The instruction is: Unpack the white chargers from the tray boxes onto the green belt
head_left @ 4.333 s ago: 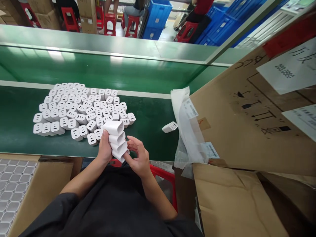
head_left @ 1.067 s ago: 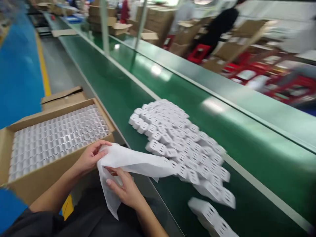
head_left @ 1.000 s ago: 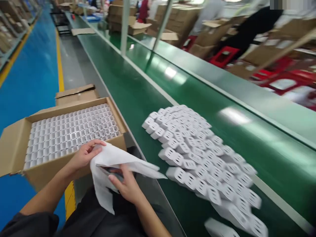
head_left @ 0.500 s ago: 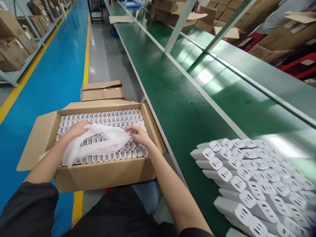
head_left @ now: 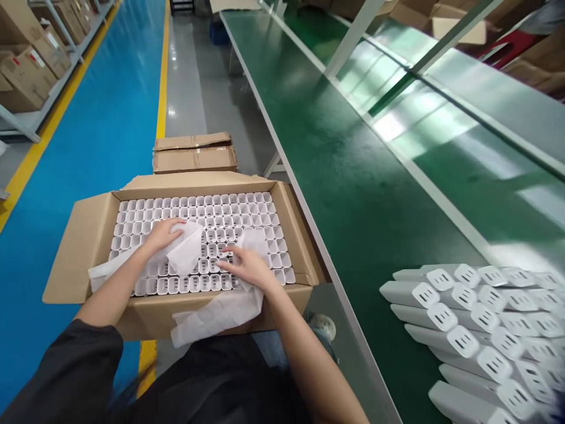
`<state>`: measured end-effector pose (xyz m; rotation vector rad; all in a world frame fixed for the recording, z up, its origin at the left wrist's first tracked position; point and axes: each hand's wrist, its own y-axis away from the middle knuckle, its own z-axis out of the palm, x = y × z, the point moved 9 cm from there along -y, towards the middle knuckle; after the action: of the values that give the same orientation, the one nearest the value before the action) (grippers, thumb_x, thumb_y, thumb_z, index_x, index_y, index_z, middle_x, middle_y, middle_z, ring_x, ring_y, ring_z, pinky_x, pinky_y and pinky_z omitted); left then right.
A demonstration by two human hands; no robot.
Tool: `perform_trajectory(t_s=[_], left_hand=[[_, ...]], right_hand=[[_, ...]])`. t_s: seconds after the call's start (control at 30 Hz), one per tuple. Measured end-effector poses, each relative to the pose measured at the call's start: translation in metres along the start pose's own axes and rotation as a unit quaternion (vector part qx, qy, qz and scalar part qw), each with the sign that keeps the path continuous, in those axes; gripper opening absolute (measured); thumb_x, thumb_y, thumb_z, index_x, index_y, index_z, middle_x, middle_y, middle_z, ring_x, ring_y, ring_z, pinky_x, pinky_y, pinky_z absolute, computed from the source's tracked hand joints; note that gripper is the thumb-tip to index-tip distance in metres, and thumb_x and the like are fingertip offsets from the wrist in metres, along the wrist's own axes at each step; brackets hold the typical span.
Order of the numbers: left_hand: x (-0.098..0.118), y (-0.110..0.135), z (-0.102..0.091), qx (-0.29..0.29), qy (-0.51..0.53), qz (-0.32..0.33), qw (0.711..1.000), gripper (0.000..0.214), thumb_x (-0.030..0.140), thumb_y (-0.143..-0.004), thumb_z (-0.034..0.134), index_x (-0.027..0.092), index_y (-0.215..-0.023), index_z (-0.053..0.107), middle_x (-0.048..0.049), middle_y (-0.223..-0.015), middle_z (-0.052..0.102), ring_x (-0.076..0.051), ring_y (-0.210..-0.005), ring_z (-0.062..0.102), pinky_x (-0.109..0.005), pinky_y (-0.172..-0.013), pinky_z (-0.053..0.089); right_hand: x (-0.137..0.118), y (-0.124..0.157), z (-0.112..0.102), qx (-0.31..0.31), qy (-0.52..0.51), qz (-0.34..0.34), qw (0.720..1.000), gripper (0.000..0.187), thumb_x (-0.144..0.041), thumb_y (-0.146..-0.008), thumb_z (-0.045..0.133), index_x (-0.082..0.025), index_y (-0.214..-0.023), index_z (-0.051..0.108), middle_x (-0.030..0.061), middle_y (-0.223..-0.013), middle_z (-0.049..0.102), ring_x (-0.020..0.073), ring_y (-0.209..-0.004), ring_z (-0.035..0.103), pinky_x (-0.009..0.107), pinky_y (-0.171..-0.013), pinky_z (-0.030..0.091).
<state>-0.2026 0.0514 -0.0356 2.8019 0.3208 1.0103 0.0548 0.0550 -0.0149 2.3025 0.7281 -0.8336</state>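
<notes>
Two bare hands: the left hand and the right hand reach over packed rows, near each other.
Right fingers: thumb and forefinger stand apart with bare space between them, released; the rest are mostly hidden.
Left fingers: stretched out over a thin white sheet; whether they pinch it, I cannot tell.
Sheet: crumpled; one part runs from under the left hand to the left near corner, another passes under the right hand and droops over the near wall. Whether these join, I cannot tell.
Packed rows: white plastic casings stand upright, side by side, open ends up, with dark slots visible down inside many.
Carton: an open cardboard carton surrounds the rows, its left flap folded outward.
Bench: a long green worktop runs along the right of the carton.
Bench pile: slotted white casings lie grouped at the near right, slots showing on their end faces.
Floor: a second carton sits just past the far wall; a blue lane stretches away at left.
Far left: a metal rack bears cardboard boxes.
</notes>
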Motion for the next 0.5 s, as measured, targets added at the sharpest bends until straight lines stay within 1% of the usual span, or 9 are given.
perform_trajectory(t_s=[0.07,0.1,0.13,0.2,0.27,0.33,0.37,0.43,0.5], left_hand=[[0.004,0.003,0.007,0.000,0.016,0.003,1.000,0.039,0.039,-0.079,0.056,0.024,-0.114,0.068,-0.0041,-0.127,0.066,-0.028,-0.118,0.059,-0.042,-0.106,0.040],[0.006,0.004,0.011,-0.002,0.025,0.005,1.000,0.038,0.039,-0.079,0.056,0.023,-0.112,0.068,-0.0042,-0.126,0.067,-0.028,-0.116,0.059,-0.041,-0.105,0.041],[0.009,0.006,0.014,-0.008,0.034,0.007,0.999,0.037,0.040,-0.079,0.057,0.023,-0.110,0.069,-0.0045,-0.124,0.067,-0.028,-0.114,0.060,-0.041,-0.103,0.042],[0.013,0.009,0.019,-0.028,0.056,0.016,0.998,0.035,0.043,-0.078,0.058,0.023,-0.103,0.070,-0.0048,-0.117,0.069,-0.028,-0.108,0.062,-0.040,-0.098,0.044],[0.015,0.011,0.020,-0.052,0.081,0.028,0.995,0.034,0.047,-0.077,0.060,0.022,-0.097,0.071,-0.0050,-0.109,0.071,-0.026,-0.102,0.063,-0.039,-0.095,0.046],[0.012,0.011,0.017,-0.065,0.108,0.034,0.992,0.036,0.051,-0.076,0.060,0.021,-0.094,0.070,-0.0057,-0.105,0.071,-0.025,-0.100,0.064,-0.037,-0.092,0.047],[0.010,0.010,0.014,-0.065,0.120,0.032,0.990,0.038,0.052,-0.077,0.059,0.020,-0.094,0.069,-0.0064,-0.104,0.071,-0.025,-0.098,0.064,-0.036,-0.090,0.047],[0.004,0.008,0.009,-0.056,0.140,0.022,0.988,0.042,0.055,-0.079,0.057,0.018,-0.097,0.067,-0.0076,-0.103,0.071,-0.023,-0.092,0.064,-0.035,-0.084,0.048],[0.000,0.005,0.008,-0.045,0.156,0.013,0.987,0.043,0.056,-0.080,0.056,0.018,-0.099,0.065,-0.0081,-0.104,0.070,-0.022,-0.089,0.063,-0.033,-0.080,0.047]], right_hand=[[-0.033,-0.008,0.023,0.004,0.072,-0.009,0.997,0.081,-0.079,-0.075,0.058,-0.017,-0.127,0.058,0.0063,-0.075,0.067,0.0255,-0.072,0.065,0.031,-0.064,0.044],[-0.046,-0.012,0.031,0.016,0.100,-0.006,0.995,0.083,-0.080,-0.074,0.058,-0.015,-0.126,0.057,0.0098,-0.080,0.070,0.0283,-0.077,0.067,0.032,-0.066,0.045],[-0.055,-0.018,0.037,0.032,0.115,0.001,0.993,0.078,-0.077,-0.077,0.057,-0.014,-0.123,0.058,0.0129,-0.084,0.071,0.0300,-0.081,0.068,0.033,-0.068,0.046],[-0.059,-0.028,0.038,0.063,0.109,0.018,0.992,0.051,-0.060,-0.090,0.053,-0.015,-0.111,0.063,0.0156,-0.089,0.072,0.0295,-0.084,0.069,0.034,-0.070,0.046],[-0.047,-0.035,0.026,0.085,0.083,0.028,0.993,0.028,-0.040,-0.096,0.049,-0.018,-0.101,0.066,0.0132,-0.089,0.073,0.0261,-0.083,0.069,0.032,-0.070,0.045],[-0.025,-0.035,0.004,0.100,0.064,0.028,0.992,0.022,-0.031,-0.096,0.046,-0.020,-0.096,0.066,0.0091,-0.086,0.073,0.0233,-0.081,0.068,0.030,-0.070,0.044],[-0.012,-0.032,-0.009,0.111,0.058,0.031,0.992,0.023,-0.031,-0.096,0.045,-0.020,-0.095,0.066,0.0077,-0.084,0.073,0.0226,-0.080,0.067,0.030,-0.070,0.044],[0.010,-0.022,-0.033,0.143,0.020,0.034,0.989,0.030,-0.040,-0.097,0.043,-0.020,-0.094,0.066,0.0072,-0.084,0.073,0.0225,-0.079,0.067,0.031,-0.072,0.045],[0.018,-0.010,-0.042,0.163,-0.042,0.022,0.986,0.042,-0.054,-0.095,0.044,-0.019,-0.099,0.067,0.0098,-0.096,0.073,0.0246,-0.089,0.067,0.035,-0.079,0.047]])
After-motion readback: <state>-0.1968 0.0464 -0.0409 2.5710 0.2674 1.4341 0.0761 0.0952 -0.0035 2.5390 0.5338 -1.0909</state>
